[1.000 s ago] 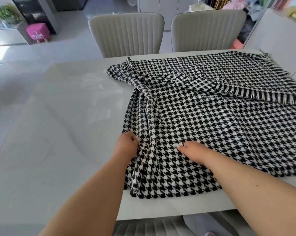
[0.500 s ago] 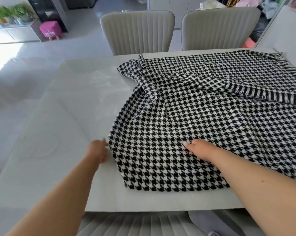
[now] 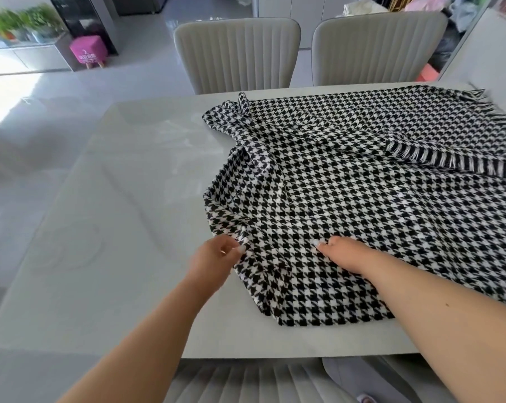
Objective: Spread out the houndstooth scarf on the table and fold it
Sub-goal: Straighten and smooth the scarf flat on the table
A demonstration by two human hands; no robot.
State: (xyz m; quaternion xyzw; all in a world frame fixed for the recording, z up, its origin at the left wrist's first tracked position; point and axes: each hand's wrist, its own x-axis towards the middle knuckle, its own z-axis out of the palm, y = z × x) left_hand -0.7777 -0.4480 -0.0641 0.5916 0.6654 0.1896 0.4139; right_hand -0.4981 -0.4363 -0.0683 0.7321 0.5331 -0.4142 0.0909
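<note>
both hands' fingers (image 3: 240,248) pinching scarf (image 3: 362,199)

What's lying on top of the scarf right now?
Both hands: the left hand pinches the houndstooth scarf at its edge, the right hand rests on it. Its fringed end overlaps it.

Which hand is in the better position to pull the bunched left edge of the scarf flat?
Probably the left hand: it already pinches the scarf at its bunched left edge. The right hand lies farther in on the cloth.
</note>
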